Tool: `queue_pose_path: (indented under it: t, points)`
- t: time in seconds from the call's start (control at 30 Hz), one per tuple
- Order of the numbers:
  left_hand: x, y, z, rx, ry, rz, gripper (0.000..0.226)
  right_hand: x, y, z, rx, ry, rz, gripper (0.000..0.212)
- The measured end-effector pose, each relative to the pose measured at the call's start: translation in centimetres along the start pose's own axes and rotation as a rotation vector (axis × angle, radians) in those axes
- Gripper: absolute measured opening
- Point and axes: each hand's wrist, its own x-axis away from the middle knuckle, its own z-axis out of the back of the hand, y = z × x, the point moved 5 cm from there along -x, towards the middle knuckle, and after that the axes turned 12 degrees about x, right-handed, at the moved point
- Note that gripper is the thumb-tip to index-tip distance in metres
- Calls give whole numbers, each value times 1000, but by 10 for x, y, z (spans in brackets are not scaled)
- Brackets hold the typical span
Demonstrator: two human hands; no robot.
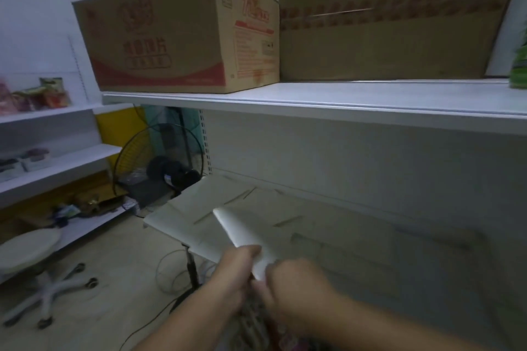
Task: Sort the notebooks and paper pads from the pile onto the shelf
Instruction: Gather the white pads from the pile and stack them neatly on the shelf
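The left hand (235,276) clasped the near end of a white paper pad (241,229); the right hand (296,285) pinched the same end from the right; the pad slanted upward over the lower shelf (427,279), above a blurred pile (256,325); two cardboard boxes (171,37) stood on the upper shelf (313,100).

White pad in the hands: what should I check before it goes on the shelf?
1. Grip: left hand and right hand both hold the white pad: ok.
2. Pad level: it tilts up at the far end: not ok.
3. Landing spot on the lower shelf: flat pads lie at its left end; the rest is dim: cannot tell.
4. Headroom: the upper shelf sits well above the hands: ok.
5. Pile below the hands: blurred: cannot tell.
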Motion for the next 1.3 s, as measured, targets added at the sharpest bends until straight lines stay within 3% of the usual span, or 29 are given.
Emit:
queue_pose_path:
  t: [0.07, 0.1, 0.2, 0.37, 0.53, 0.63, 0.7, 0.8, 0.87, 0.93, 1.0, 1.03, 1.1, 1.17, 1.3]
  points:
    - [-4, 31, 14, -82, 53, -132, 13, -33, 24, -10, -401, -43, -104, 41]
    - [-5, 46, 24, -84, 58, -172, 12, -49, 45, -17, -465, 4, -186, 37]
    - [-11, 78, 62, -1, 96, -185, 12, -94, 98, -50, -318, 44, -331, 21]
    - [-30, 92, 107, 117, 133, -174, 32, -132, 141, -94, -223, -122, -562, 70]
    - [-52, 103, 137, 154, 123, -159, 39, -158, 148, -109, -215, -190, -601, 84]
    - [-77, 120, 153, 158, 107, -177, 37, -175, 166, -111, -362, -249, -647, 72]
    - [-97, 134, 165, 167, 104, -173, 37, -183, 171, -111, -493, -190, -648, 53]
    - [-127, 157, 183, 137, 86, -136, 31, -187, 169, -106, -876, -39, -613, 31]
    - [-146, 174, 192, 68, 53, -118, 22, -185, 169, -95, -1229, 77, -636, 28]
    - [-165, 190, 199, 3, 29, -127, 15, -188, 163, -79, -1514, 157, -571, 46]
    - [-183, 200, 202, -67, -13, -144, 17, -199, 148, -65, -1589, 177, -484, 88]
    - [-190, 203, 201, -108, -48, -150, 20, -209, 139, -60, -1616, 182, -451, 93]
    - [-199, 202, 196, -142, -133, -119, 29, -233, 113, -49, -1639, 161, -392, 75]
    - [-204, 196, 192, -114, -222, -51, 38, -260, 82, -40, -1588, 137, -421, 42]
    - [-215, 188, 198, -91, -393, -3, 42, -301, 22, -45, -1397, 87, -462, 25]
